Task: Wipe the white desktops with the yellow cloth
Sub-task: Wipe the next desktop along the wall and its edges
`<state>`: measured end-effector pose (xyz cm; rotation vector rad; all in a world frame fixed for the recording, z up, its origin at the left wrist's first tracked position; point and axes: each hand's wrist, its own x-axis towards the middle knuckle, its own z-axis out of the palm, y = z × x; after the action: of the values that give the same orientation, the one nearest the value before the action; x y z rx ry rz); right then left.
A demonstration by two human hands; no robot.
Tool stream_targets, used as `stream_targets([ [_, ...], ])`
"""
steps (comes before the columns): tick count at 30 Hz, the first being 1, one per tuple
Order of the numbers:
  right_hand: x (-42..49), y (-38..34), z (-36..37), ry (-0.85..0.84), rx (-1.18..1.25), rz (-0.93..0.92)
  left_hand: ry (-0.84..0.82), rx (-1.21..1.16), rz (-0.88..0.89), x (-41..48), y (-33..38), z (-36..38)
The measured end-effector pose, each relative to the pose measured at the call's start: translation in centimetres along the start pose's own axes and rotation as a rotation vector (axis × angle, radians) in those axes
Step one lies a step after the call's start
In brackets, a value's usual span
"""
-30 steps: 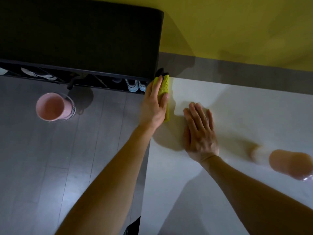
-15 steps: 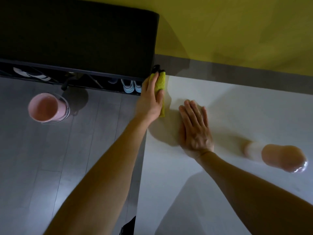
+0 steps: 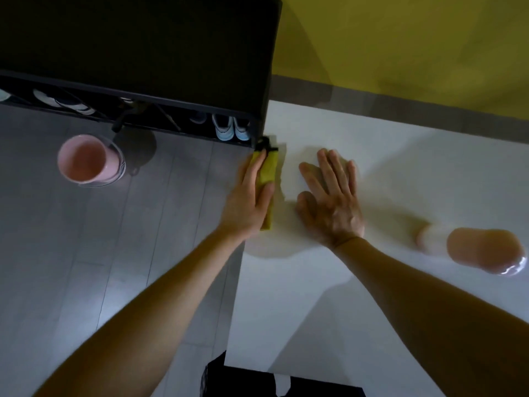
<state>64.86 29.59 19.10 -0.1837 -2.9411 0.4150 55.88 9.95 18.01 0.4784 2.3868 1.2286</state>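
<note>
The yellow cloth (image 3: 270,170) lies folded over the left edge of the white desktop (image 3: 400,167), near its far corner. My left hand (image 3: 247,202) grips it there, thumb on top of the cloth and fingers down over the desk's side. Beside it, my right hand (image 3: 329,202) rests flat on the desktop with its fingers spread, a short gap from the cloth.
A pink cup (image 3: 483,249) stands on the desktop to the right of my right forearm. A black shoe rack (image 3: 143,53) with shoes (image 3: 230,130) abuts the desk's far left corner. A pink bucket (image 3: 86,160) sits on the grey floor.
My left hand and the cloth have slid only slightly along the desk's left edge toward me. My right hand has stayed flat in place; the view shifted a little.
</note>
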Motion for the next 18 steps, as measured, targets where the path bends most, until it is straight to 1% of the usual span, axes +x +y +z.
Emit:
stream_targets([
  [3, -0.2, 0.1, 0.1, -0.001, -0.025, -0.009, 0.049, 0.047, 0.05, 7.2, 1.7, -0.4],
  [4, -0.1, 0.2, 0.1, 0.007, -0.024, -0.013, 0.061, 0.055, 0.043, 8.1, 1.8, -0.5],
  [6, 0.1, 0.2, 0.2, 0.004, -0.029, -0.004, 0.107, 0.089, 0.059, 7.0, 1.6, -0.2],
  [8, 0.1, 0.1, 0.1, -0.025, -0.061, 0.02, 0.128, 0.073, 0.083, 3.1, 1.2, 0.3],
  [10, 0.1, -0.1, -0.1, -0.058, -0.09, 0.027, 0.108, 0.044, 0.029, -2.6, 0.3, 0.9],
  [15, 0.2, -0.3, -1.1, -0.116, -0.12, 0.031, 0.06, 0.097, -0.072, -18.8, -2.3, 2.4],
  [16, 0.2, -0.3, -1.2, -0.118, -0.128, 0.022, 0.051, 0.117, -0.08, -20.4, -2.6, 2.5],
  [18, 0.2, -0.2, -1.2, -0.118, -0.128, 0.0, 0.045, 0.149, -0.102, -20.7, -2.6, 2.5],
])
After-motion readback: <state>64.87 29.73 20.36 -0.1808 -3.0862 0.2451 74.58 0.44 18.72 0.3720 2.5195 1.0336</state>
